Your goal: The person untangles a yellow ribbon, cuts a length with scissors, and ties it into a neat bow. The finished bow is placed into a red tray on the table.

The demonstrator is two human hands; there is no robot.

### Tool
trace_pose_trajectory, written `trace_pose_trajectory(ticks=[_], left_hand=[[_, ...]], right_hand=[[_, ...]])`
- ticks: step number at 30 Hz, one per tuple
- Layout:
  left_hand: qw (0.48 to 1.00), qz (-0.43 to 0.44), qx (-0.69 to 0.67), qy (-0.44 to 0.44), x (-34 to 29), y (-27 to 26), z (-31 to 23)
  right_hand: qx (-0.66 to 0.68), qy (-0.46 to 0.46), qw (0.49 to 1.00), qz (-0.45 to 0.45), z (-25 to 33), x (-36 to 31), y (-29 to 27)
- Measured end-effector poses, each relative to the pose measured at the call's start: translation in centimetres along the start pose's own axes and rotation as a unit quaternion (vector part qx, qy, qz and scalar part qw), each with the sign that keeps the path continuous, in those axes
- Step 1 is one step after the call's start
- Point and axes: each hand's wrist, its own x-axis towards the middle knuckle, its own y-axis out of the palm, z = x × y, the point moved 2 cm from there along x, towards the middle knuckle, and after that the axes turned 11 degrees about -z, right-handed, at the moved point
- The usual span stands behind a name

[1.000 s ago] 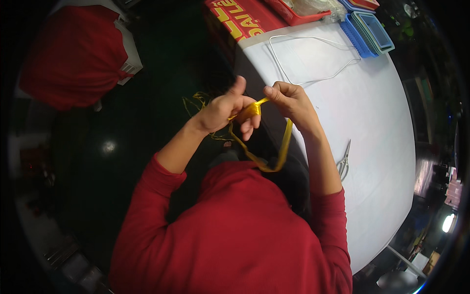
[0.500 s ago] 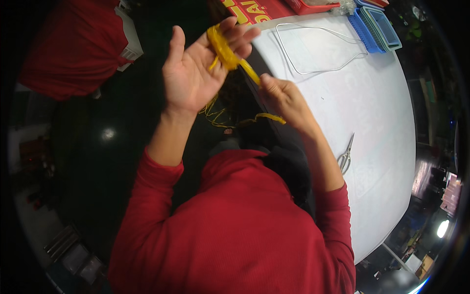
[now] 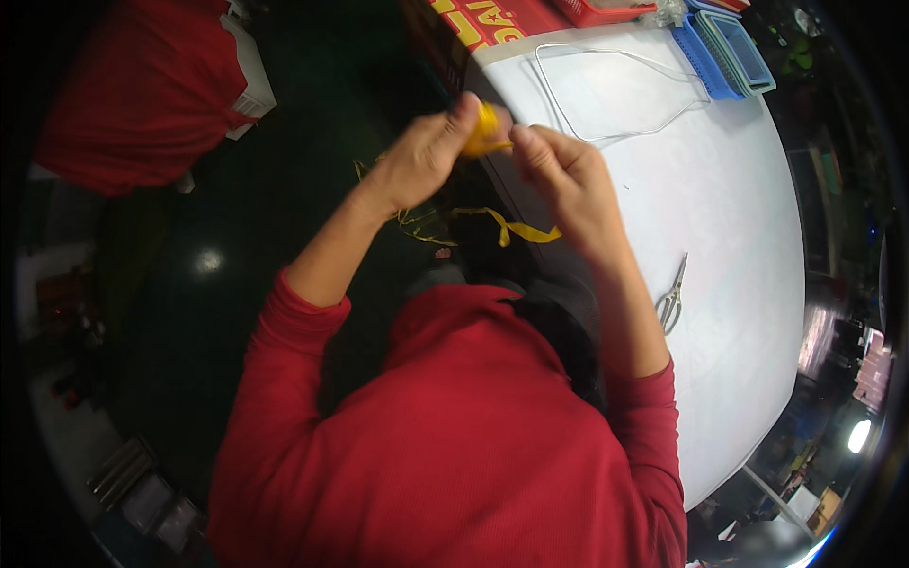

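Observation:
A yellow plastic ribbon is wound in a bundle about the fingers of my left hand, whose thumb presses near it. Its other fingers are mostly hidden and somewhat blurred. To the right, my right hand pinches the ribbon's running strand between thumb and fingers, close to the bundle. A loose length of yellow ribbon trails below my right hand, and thin tangled yellow strands hang lower, beneath my left wrist.
On the white table at the right lie scissors and a bent metal wire frame. Blue baskets and a red tray stand at its far end. A red cloth covers something at the far left.
My left hand has turned from palm-up to thumb-up and come lower and rightward, nearer my right hand. The strand between them has shortened.

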Motion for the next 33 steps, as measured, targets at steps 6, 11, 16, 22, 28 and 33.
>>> trace_pose_trajectory(ticks=[6,11,16,22,28,33], left_hand=[[0.790,0.069,-0.576,-0.201,0.1,1.5,-0.1],[0.983,-0.038,-0.173,0.043,-0.3,1.9,1.0],[0.997,0.082,-0.009,0.013,-0.7,2.0,0.2],[0.777,0.175,-0.598,-0.087,0.0,1.1,-0.8],[0.986,0.140,0.051,-0.071,0.7,-0.3,0.8],[0.776,0.064,-0.590,-0.213,-0.2,1.5,-1.8]], right_hand=[[0.027,0.027,0.999,0.003,-6.2,0.5,0.7],[-0.245,-0.032,0.967,0.065,-1.9,-0.6,0.5],[-0.156,-0.009,0.985,0.076,-0.8,0.5,-0.9],[0.073,0.127,0.988,0.056,-4.3,2.5,-1.1],[0.048,-0.023,0.999,0.008,-2.3,1.5,-0.3],[0.126,0.042,0.991,0.021,-4.5,1.7,0.3]])
